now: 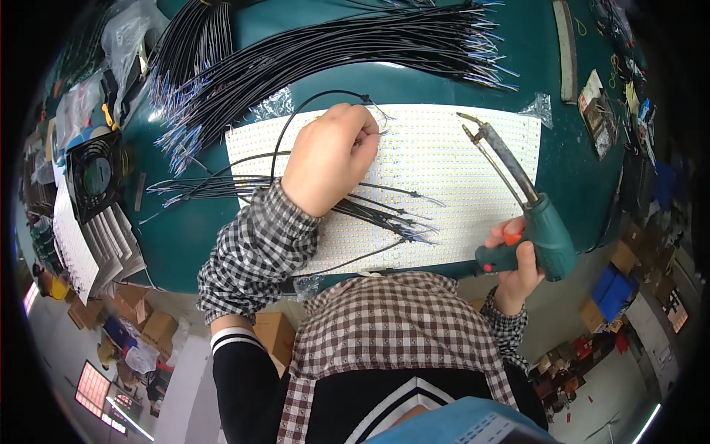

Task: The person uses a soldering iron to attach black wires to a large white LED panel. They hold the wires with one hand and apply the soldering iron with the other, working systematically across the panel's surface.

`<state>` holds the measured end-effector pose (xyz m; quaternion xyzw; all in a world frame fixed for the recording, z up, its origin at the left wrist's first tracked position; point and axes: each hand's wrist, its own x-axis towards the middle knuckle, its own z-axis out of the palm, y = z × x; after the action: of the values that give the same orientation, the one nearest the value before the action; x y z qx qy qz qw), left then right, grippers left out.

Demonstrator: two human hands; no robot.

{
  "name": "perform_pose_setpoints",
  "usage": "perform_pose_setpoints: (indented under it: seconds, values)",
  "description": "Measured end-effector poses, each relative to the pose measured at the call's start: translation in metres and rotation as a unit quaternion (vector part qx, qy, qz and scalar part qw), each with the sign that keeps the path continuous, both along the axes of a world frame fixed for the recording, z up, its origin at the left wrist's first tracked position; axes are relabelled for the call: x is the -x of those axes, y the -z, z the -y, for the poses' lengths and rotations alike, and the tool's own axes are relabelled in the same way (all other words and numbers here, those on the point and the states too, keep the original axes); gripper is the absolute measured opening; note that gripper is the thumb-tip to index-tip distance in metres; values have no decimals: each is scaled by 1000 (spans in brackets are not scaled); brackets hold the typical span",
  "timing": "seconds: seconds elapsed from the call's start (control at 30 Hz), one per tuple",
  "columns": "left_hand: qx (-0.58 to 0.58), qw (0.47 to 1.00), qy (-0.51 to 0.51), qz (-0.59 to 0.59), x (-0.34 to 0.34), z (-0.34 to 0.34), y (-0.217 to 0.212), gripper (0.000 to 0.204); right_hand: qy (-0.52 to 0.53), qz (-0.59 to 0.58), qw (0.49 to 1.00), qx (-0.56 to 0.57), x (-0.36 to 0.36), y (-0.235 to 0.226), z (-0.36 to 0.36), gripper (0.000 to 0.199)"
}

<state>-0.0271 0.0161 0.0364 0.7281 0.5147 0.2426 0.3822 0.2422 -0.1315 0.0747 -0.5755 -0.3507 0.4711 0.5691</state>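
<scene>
My right hand point(518, 259) is wrapped around the handle of a green soldering gun point(553, 244), with a finger by its red trigger. Its long metal tip points up and left, over a white LED panel point(444, 170) covered in rows of small yellowish dots. Closed in a pinch, my left hand point(334, 154) holds a thin black cable point(285, 133) near its stripped end, above the panel's upper part. The fingers partly hide that end. Several short black cables point(362, 211) with bared wire ends lie across the panel below this hand.
Long bundles of black cable point(333, 48) with blue and white ends stretch along the table's far side. At left stand a small black fan point(96, 176) and a stack of papers point(103, 244). A grey bar point(565, 52) and a small packet point(597, 111) lie at right.
</scene>
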Motion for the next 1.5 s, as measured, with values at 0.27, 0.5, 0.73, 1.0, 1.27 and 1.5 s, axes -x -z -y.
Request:
perform_pose_setpoints:
  seconds: [0.27, 0.5, 0.73, 1.0, 1.27, 1.5]
  values:
    - [21, 999, 6, 37, -5, -9, 5, 6, -40, 26, 998, 37, 1, -1, -1, 43]
    - [14, 999, -3, 35, -5, -7, 11, 6, -48, 35, 996, 62, 8, -1, -3, 47]
    - [16, 999, -7, 51, -3, -5, 11, 6, -71, 6, 993, 91, 18, -6, -5, 34]
    - [-16, 998, -15, 53, -5, -3, 12, 9, -83, -7, 991, 109, 19, -4, 1, 33]
    - [-27, 998, -20, 58, -6, -2, 14, 10, -93, 63, 986, 120, 22, -3, -1, 45]
    - [-36, 998, -18, 47, -7, -2, 14, 11, -103, 30, 985, 139, 18, 1, 7, 48]
